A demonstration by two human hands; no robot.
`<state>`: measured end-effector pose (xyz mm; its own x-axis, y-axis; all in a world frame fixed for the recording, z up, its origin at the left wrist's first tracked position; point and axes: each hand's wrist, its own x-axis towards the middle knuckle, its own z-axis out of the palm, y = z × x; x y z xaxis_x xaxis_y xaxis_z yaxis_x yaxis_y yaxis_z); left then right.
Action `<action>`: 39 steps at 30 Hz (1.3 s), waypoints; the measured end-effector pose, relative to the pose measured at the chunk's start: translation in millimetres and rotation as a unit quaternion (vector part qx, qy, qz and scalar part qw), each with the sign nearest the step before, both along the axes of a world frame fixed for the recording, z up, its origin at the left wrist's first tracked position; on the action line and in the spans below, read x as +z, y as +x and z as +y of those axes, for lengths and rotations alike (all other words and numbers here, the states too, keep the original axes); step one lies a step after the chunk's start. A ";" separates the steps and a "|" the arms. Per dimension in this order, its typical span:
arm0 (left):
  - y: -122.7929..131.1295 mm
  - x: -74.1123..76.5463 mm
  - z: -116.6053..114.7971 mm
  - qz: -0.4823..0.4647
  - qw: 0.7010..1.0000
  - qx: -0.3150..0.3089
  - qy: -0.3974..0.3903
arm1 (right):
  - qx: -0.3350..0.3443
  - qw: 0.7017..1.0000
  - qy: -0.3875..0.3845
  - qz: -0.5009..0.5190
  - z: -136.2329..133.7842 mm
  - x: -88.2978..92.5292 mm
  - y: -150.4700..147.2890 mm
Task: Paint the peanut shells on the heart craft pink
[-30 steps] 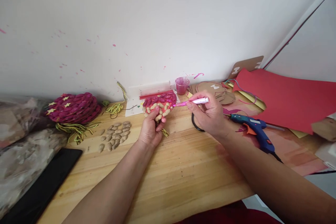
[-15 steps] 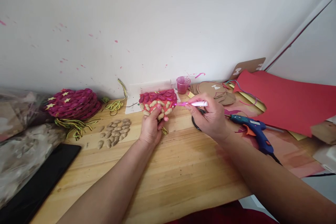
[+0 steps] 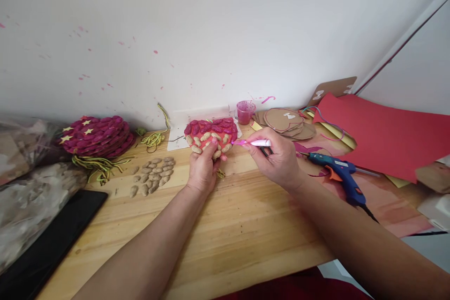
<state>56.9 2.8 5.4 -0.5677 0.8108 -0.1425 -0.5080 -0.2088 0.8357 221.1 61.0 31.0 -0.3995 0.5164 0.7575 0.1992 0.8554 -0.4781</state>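
Note:
My left hand (image 3: 203,168) grips a red craft piece (image 3: 212,131) covered with peanuts, thumb on its front and fingers behind. Its upper peanuts are painted magenta; the lower peanuts (image 3: 197,141) are bare tan. In my right hand (image 3: 276,157) is a white-handled paintbrush (image 3: 259,142), pinched between thumb and fingers. The brush's pink tip meets the right edge of the craft piece. Behind it stands a clear plastic cup (image 3: 245,111) of pink paint. A white sheet (image 3: 177,136) lies under and behind the craft piece.
Left are loose peanuts (image 3: 154,176), stacked magenta peanut pieces (image 3: 101,136) with yellow stars, green-yellow yarn (image 3: 153,139), plastic bags (image 3: 38,206) and a black flat object (image 3: 63,239). Right are cardboard cutouts (image 3: 281,120), a blue glue gun (image 3: 337,168) and red paper (image 3: 383,133).
My right hand has shifted slightly left and down with the paintbrush. The craft piece has tilted a little in my left hand, showing more of its face.

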 end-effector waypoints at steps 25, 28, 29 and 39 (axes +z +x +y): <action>-0.3 2.9 0.1 -0.007 1.000 0.000 -0.001 | -0.009 1.000 0.011 0.010 2.5 -0.5 1.2; -0.8 2.2 0.4 -0.005 1.000 -0.006 0.006 | 0.001 1.000 0.006 0.021 2.4 -1.2 1.1; -0.8 2.0 0.3 -0.004 1.000 -0.009 0.009 | 0.006 1.000 0.003 0.022 2.4 -1.5 0.8; 1.3 1.8 -1.1 0.005 1.000 -0.002 0.008 | 0.004 0.999 0.018 0.026 2.4 0.2 0.8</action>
<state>58.2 1.7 7.2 -0.5651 0.8156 -0.1245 -0.5012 -0.2195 0.8370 221.9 63.4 31.2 -0.3621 0.4859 0.7955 0.1684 0.8734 -0.4569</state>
